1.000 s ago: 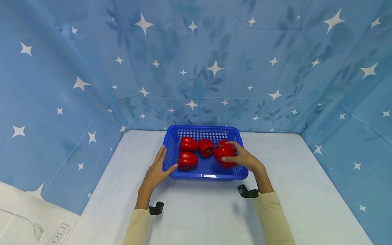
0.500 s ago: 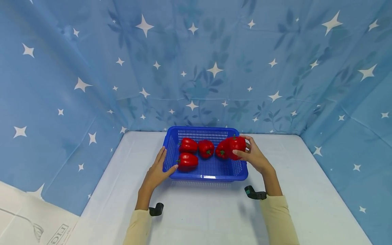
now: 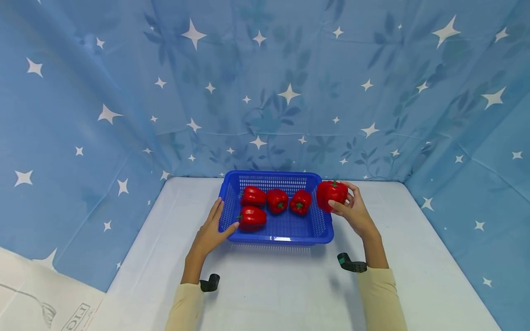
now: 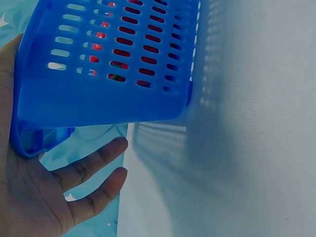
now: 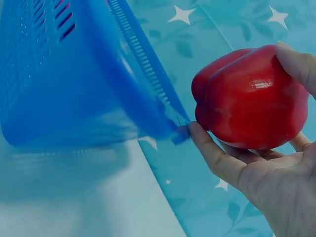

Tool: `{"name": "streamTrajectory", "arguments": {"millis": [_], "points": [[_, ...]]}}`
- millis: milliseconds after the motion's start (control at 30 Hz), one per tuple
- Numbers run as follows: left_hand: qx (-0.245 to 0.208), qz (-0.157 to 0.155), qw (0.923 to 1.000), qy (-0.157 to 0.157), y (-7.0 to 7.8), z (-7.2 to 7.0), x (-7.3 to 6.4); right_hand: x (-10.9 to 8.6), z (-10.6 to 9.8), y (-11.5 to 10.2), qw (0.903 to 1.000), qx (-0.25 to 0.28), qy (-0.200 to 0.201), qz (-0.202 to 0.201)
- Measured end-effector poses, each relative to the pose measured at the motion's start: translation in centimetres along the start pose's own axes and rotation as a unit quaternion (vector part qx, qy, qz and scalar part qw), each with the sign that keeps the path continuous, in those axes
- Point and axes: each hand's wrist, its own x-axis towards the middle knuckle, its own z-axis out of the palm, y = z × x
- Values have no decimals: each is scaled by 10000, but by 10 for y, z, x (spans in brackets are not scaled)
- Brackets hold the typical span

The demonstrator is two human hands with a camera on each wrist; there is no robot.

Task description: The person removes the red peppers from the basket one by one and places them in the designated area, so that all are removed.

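Even, diffuse light fills the head view, apparently from above; the desk (image 3: 273,294) reads bright white, the curtain (image 3: 265,92) softer. A white streak of glare sits on the front rim of the basket (image 3: 256,237), and a faint, soft-edged shadow lies beside the right forearm (image 3: 376,252). Both wrist views are dimmer, with a teal cast. In the left one, the basket throws a broad blurred shadow; in the right, its rim looks smeared, while the pepper (image 5: 252,98) carries a small highlight.
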Motion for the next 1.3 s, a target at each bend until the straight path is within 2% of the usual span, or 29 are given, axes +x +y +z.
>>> {"name": "streamTrajectory", "arguments": {"millis": [233, 433, 733, 933, 1100, 1300], "points": [[36, 66, 10000, 28, -1, 1, 1, -2, -12, 6, 9983, 334, 468, -12], [19, 93, 9999, 64, 0, -1, 1, -2, -21, 16, 9931, 459, 1047, 265], [-16, 92, 9999, 73, 0, 1, 1, 0, -29, 55, 9857, 282, 1578, 525], [-22, 71, 9999, 80, 0, 1, 0, 3, -27, 77, 9797, -148, 1920, 559], [-50, 106, 9998, 131, -1, 2, 0, 7, -25, 88, 9782, -436, 1955, 553], [-73, 107, 9998, 145, -2, 3, 0, 11, -24, 95, 9778, -498, 1993, 407]]}}
